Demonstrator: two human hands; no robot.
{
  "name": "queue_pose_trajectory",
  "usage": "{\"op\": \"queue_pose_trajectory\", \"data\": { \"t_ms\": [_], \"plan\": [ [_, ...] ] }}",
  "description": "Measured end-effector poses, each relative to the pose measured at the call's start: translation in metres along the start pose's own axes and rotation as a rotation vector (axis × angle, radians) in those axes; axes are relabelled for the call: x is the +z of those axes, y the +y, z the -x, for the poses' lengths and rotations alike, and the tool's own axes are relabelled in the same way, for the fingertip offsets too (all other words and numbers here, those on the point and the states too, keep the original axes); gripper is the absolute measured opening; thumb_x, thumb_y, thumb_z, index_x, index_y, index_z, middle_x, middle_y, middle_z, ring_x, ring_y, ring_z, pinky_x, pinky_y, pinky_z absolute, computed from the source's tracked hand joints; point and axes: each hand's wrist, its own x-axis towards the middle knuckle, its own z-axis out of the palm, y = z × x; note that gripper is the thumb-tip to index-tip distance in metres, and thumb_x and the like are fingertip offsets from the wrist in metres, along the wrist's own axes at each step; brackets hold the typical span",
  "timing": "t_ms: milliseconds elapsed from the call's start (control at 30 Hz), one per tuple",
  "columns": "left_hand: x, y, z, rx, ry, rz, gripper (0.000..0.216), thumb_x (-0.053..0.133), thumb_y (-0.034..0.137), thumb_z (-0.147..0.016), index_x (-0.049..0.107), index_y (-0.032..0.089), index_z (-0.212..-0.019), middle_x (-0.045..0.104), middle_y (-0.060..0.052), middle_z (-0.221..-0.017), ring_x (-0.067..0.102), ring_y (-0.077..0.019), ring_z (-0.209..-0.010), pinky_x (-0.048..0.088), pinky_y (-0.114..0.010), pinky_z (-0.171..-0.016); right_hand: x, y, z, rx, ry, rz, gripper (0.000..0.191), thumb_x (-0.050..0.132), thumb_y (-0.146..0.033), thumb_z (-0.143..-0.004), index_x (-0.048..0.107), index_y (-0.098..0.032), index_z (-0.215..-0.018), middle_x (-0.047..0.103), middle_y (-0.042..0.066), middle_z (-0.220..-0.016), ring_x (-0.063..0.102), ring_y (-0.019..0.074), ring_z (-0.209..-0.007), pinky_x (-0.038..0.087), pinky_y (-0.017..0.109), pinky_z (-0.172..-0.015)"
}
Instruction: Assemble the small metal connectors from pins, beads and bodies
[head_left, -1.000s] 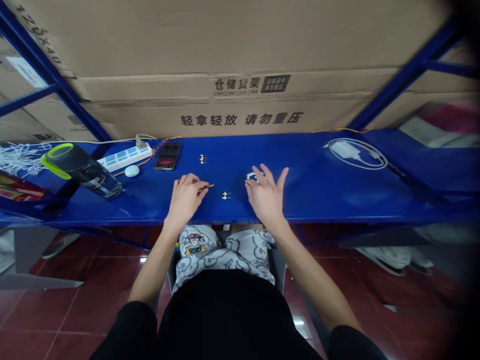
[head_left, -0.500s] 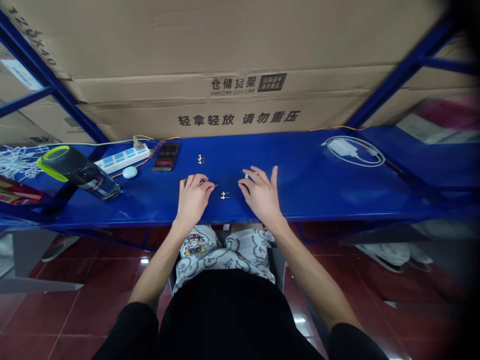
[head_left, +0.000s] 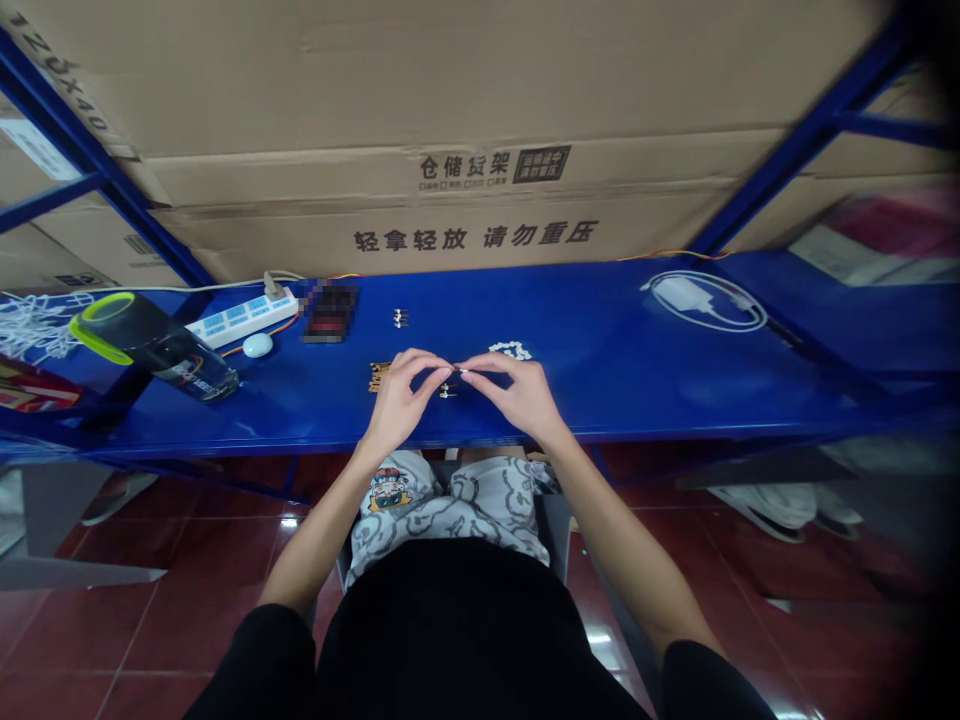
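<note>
Over the blue shelf top, my left hand (head_left: 401, 400) pinches a small, thin brass-coloured pin (head_left: 454, 368), mostly covered by the fingertips. Facing it, my right hand (head_left: 519, 392) pinches a tiny white piece (head_left: 465, 372). The fingertips of both hands meet, so how the two parts touch cannot be made out. Under them lie a few pins with white pieces on them (head_left: 448, 391). A heap of brass-coloured pins (head_left: 379, 376) shows beside my left hand. Just beyond my right hand are several loose white pieces (head_left: 511, 350).
Farther back sits another small group of pins with white pieces (head_left: 401, 318). To the left are a blurred-out dark object (head_left: 330, 312), a power strip (head_left: 244, 318), a pale round object (head_left: 258, 345) and a tilted bottle (head_left: 180, 350). A coiled white cable (head_left: 705, 300) lies right.
My hands have come together above the shelf. My right hand has moved left from the white pieces, uncovering them, and the pin heap by my left hand is now visible.
</note>
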Motion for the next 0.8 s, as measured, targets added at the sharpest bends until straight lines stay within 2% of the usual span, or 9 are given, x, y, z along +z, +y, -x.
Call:
{"op": "queue_pose_trajectory", "data": {
  "t_ms": [233, 533, 800],
  "plan": [
    [0.0016, -0.0009, -0.0002, 0.012, 0.007, 0.044, 0.012, 0.063, 0.027, -0.099, 0.074, 0.024, -0.098, 0.073, -0.003, -0.101, 0.066, -0.0193, -0.101, 0.048, -0.037, -0.100, 0.0043, 0.0021, -0.0004, -0.005, 0.071, -0.026, 0.019, 0.069, -0.041, -0.090, 0.078, -0.024, -0.094, 0.080, 0.003, -0.095, 0.075, 0.0221, -0.088, 0.059, 0.037, -0.087],
    [0.0022, -0.0028, 0.0001, 0.005, 0.026, -0.048, 0.009, 0.069, 0.030, -0.095, 0.075, 0.024, -0.099, 0.074, -0.003, -0.100, 0.067, -0.0208, -0.099, 0.049, -0.039, -0.097, 0.0055, 0.0014, -0.0006, 0.001, 0.124, -0.014, 0.017, 0.070, -0.038, -0.089, 0.077, -0.024, -0.094, 0.079, 0.003, -0.094, 0.074, 0.0218, -0.088, 0.060, 0.038, -0.086],
    [0.0014, -0.0061, 0.0002, -0.053, 0.021, 0.111, 0.012, 0.068, 0.031, -0.095, 0.076, 0.023, -0.098, 0.073, -0.003, -0.099, 0.065, -0.0188, -0.094, 0.050, -0.033, -0.089, 0.0059, 0.0003, -0.0005, -0.052, 0.101, -0.073, 0.016, 0.069, -0.035, -0.091, 0.078, -0.024, -0.099, 0.079, 0.003, -0.099, 0.075, 0.0211, -0.091, 0.060, 0.038, -0.088]
  ]
}}
